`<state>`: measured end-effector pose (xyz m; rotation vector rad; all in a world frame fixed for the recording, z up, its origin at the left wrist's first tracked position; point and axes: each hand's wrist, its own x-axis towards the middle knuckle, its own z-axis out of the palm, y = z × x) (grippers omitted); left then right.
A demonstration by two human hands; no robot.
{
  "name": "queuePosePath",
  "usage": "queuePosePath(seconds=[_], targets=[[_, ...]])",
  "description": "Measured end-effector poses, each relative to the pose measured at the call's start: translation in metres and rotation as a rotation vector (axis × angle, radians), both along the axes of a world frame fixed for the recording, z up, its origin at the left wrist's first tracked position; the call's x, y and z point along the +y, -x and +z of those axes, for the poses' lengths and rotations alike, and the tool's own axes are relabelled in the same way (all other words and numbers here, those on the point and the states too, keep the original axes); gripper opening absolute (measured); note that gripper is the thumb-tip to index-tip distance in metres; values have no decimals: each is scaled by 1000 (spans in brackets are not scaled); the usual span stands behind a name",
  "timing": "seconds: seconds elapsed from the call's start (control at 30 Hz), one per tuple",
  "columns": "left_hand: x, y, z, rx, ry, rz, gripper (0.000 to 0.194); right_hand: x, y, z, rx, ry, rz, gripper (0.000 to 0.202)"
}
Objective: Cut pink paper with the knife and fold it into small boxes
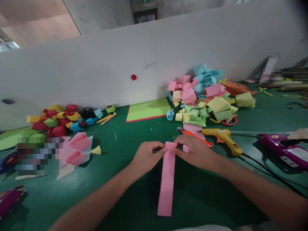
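Both hands pinch the far end of a pink paper strip [167, 179] on the green counter [120, 179], left hand [146, 157] at nine o'clock, right hand [194, 152] at three, seemingly folding the tip; creasing it evenly looks next.

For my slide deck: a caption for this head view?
Both hands pinch the far end of a pink paper strip on a green table.

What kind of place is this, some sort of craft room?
Probably a paper-craft workbench: heaps of folded coloured paper, a glue gun on the green table, and both hands folding a pink paper strip.
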<state>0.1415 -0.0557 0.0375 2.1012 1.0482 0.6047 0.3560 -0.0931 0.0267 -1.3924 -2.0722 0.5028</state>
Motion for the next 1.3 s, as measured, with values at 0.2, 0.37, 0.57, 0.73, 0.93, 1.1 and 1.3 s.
queuePosePath(seconds=[0.2,0.37,0.57,0.73,0.93,1.1,1.3], targets=[[-1,4,-13,9,-89,-13,25,5,-7,-7,-28,-50,84,12],[5,6,-20,65,-276,-6,12,8,-8,-12,-239,-198,143,17],[11,9,-33,147,-449,-98,7,11,-6,-19,-368,-260,173,17],[15,12,-44,178,-570,-161,10,15,-4,-25,-503,-315,223,18],[15,14,-48,197,-704,-249,15,16,-2,-27,-544,-283,231,15],[15,14,-47,197,-794,-279,20,12,1,-22,-515,-252,182,15],[18,16,-46,214,-866,-330,23,9,4,-21,-535,-279,134,15]])
